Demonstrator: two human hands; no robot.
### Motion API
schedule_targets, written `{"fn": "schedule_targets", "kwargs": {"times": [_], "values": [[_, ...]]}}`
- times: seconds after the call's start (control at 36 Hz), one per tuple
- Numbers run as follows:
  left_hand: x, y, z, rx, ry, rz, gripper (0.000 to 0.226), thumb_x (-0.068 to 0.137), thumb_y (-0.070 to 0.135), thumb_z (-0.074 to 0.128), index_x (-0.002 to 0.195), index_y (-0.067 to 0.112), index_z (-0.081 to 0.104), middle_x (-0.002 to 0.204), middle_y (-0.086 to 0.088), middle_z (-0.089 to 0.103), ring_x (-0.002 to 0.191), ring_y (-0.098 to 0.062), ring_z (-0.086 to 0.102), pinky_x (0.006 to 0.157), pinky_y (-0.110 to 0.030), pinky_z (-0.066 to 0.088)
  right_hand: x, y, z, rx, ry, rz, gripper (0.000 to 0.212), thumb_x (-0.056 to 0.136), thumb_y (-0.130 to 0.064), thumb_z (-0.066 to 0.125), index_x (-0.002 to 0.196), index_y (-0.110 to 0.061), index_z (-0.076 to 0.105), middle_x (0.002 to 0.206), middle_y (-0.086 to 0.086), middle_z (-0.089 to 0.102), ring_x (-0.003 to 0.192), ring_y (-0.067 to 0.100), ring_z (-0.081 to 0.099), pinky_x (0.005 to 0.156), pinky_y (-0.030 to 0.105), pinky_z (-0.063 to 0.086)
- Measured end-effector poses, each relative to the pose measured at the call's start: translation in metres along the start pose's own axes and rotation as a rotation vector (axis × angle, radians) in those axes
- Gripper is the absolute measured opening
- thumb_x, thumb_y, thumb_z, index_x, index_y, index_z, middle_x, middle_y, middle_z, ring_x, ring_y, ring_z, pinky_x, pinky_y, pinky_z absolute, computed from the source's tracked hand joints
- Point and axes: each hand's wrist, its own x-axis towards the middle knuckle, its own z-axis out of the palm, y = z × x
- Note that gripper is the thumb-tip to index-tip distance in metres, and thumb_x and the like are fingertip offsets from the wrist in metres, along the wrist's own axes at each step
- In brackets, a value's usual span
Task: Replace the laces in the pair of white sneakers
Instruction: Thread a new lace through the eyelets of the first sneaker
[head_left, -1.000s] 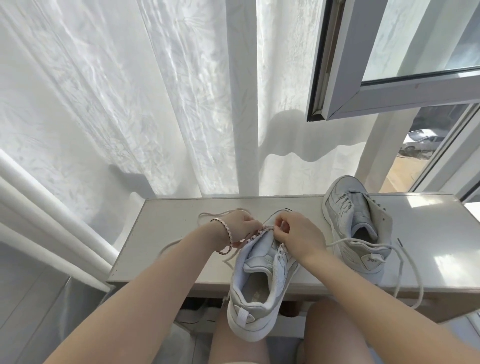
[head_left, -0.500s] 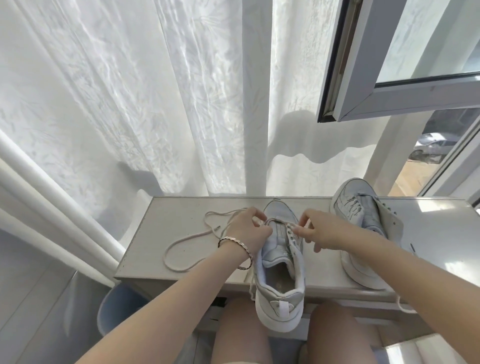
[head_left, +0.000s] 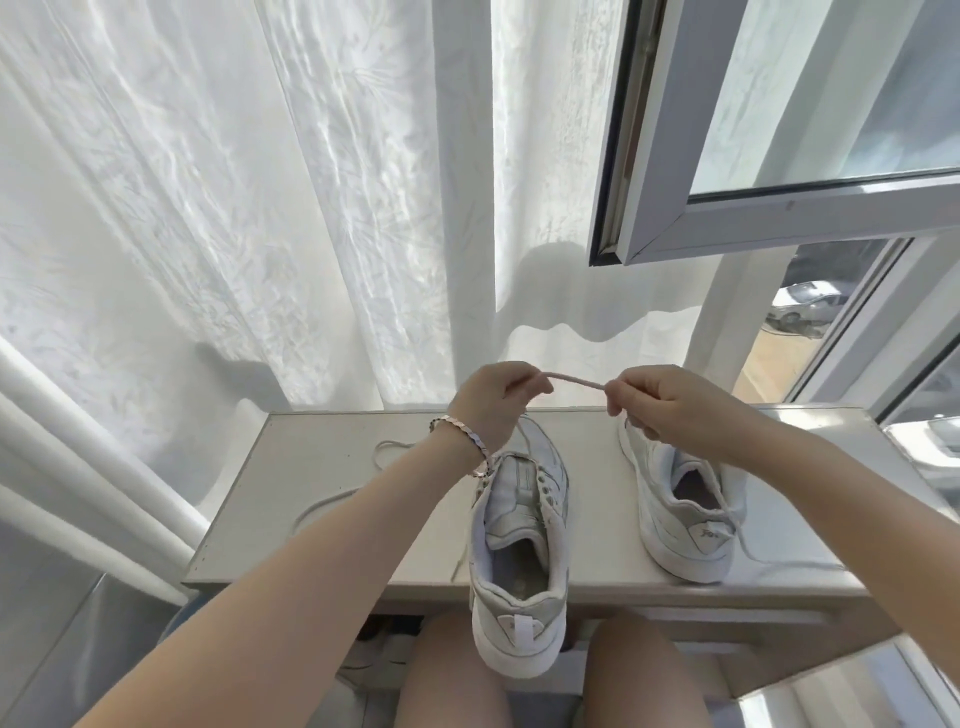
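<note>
A white sneaker (head_left: 519, 545) lies heel toward me on the grey table (head_left: 322, 467), its heel hanging over the front edge. Its eyelets look bare. Above its toe, my left hand (head_left: 493, 400) and my right hand (head_left: 660, 400) each pinch the same pale lace (head_left: 574, 381), stretched short and nearly level between them. A strand runs down from my left hand toward the shoe. The second white sneaker (head_left: 680, 504) stands to the right, partly behind my right forearm, with a lace trailing off its heel. A loose lace (head_left: 332, 499) curls on the table's left part.
White curtains (head_left: 260, 208) hang right behind the table. An open window sash (head_left: 779, 208) juts out above the right side. My knees sit under the table's front edge, and white pipes (head_left: 78, 467) run along the left wall.
Both hands rose from the near sneaker's tongue to above its toe, lifting the lace taut between them. The sneaker now lies flat on the table, and the camera view shifted slightly.
</note>
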Motion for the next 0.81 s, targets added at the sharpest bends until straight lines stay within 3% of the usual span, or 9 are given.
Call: {"fn": "schedule_targets", "kwargs": {"times": [0.11, 0.19, 0.28, 0.33, 0.44, 0.56, 0.64, 0.72, 0.81], "values": [[0.013, -0.027, -0.013, -0.134, 0.333, -0.372, 0.019, 0.094, 0.014, 0.049, 0.085, 0.007, 0.065, 0.060, 0.000, 0.049, 0.057, -0.015, 0.046, 0.047, -0.012, 0.034, -0.006, 0.011, -0.008, 0.039, -0.073, 0.100, 0.031, 0.099, -0.023, 0.042, 0.074, -0.010, 0.055, 0.059, 0.001, 0.039, 0.044, 0.007, 0.034, 0.045, 0.014, 0.032], [0.013, -0.049, -0.014, -0.051, 0.258, -0.616, 0.020, 0.092, 0.014, 0.049, 0.078, 0.009, 0.062, 0.072, -0.009, 0.059, 0.075, -0.026, 0.051, 0.065, -0.023, 0.040, -0.011, 0.016, -0.015, 0.065, -0.093, 0.141, 0.029, 0.100, -0.020, 0.040, 0.077, -0.009, 0.055, 0.057, 0.001, 0.036, 0.044, 0.008, 0.032, 0.044, 0.016, 0.031], [0.004, -0.041, -0.007, 0.209, 0.182, -0.677, 0.033, 0.091, 0.011, 0.045, 0.124, 0.011, 0.052, 0.126, -0.016, 0.049, 0.114, -0.032, 0.047, 0.093, -0.031, 0.038, -0.013, 0.014, -0.018, 0.133, -0.036, 0.116, 0.028, 0.100, -0.018, 0.040, 0.078, -0.008, 0.056, 0.053, -0.002, 0.037, 0.044, 0.011, 0.032, 0.045, 0.020, 0.029], [-0.006, -0.022, -0.001, 0.251, 0.277, -0.538, 0.042, 0.089, 0.010, 0.047, 0.130, 0.011, 0.041, 0.130, -0.013, 0.037, 0.121, -0.029, 0.039, 0.096, -0.032, 0.035, -0.012, 0.007, -0.014, 0.288, 0.016, 0.105, 0.027, 0.100, -0.018, 0.041, 0.080, -0.008, 0.057, 0.051, -0.004, 0.037, 0.043, 0.010, 0.036, 0.045, 0.019, 0.032], [-0.025, 0.017, 0.016, -0.057, 0.160, -0.202, 0.011, 0.089, 0.018, 0.054, 0.100, 0.017, 0.052, 0.095, 0.001, 0.057, 0.080, -0.012, 0.054, 0.071, -0.023, 0.043, 0.001, -0.014, -0.004, 0.859, 0.084, 0.157, 0.025, 0.100, -0.020, 0.041, 0.082, -0.009, 0.053, 0.051, -0.002, 0.043, 0.044, 0.009, 0.045, 0.046, 0.018, 0.043], [-0.036, 0.038, 0.035, -0.148, -0.320, -0.192, 0.027, 0.094, 0.034, 0.050, 0.114, 0.016, 0.054, 0.105, 0.000, 0.066, 0.059, -0.002, 0.054, 0.052, -0.014, 0.038, 0.017, -0.033, 0.001, 1.345, 0.126, 0.223, 0.027, 0.100, -0.021, 0.041, 0.079, -0.008, 0.052, 0.048, -0.001, 0.045, 0.042, 0.009, 0.045, 0.043, 0.017, 0.046], [-0.041, 0.037, 0.041, -0.223, -0.422, -0.194, 0.014, 0.094, 0.025, 0.053, 0.106, 0.020, 0.055, 0.090, 0.004, 0.069, 0.050, -0.001, 0.049, 0.047, -0.011, 0.037, 0.026, -0.044, 0.003, 1.521, 0.179, 0.228, 0.029, 0.100, -0.019, 0.042, 0.076, -0.006, 0.052, 0.047, -0.001, 0.044, 0.041, 0.007, 0.045, 0.043, 0.016, 0.045], [-0.040, 0.036, 0.041, -0.419, -0.369, -0.264, 0.014, 0.096, 0.013, 0.049, 0.088, 0.015, 0.061, 0.068, 0.007, 0.068, 0.044, -0.001, 0.044, 0.042, -0.011, 0.035, 0.029, -0.045, 0.004, 1.473, 0.215, 0.236, 0.029, 0.099, -0.020, 0.044, 0.078, -0.004, 0.055, 0.055, 0.004, 0.051, 0.049, 0.012, 0.055, 0.050, 0.022, 0.053], [-0.031, 0.037, 0.033, -0.692, -0.162, -0.407, 0.025, 0.098, 0.008, 0.043, 0.079, 0.007, 0.060, 0.053, 0.003, 0.064, 0.038, -0.002, 0.041, 0.038, -0.012, 0.032, 0.026, -0.028, 0.013, 1.005, 0.210, 0.292, 0.025, 0.098, -0.021, 0.047, 0.079, -0.006, 0.054, 0.077, 0.009, 0.054, 0.073, 0.019, 0.054, 0.071, 0.026, 0.050]]}}
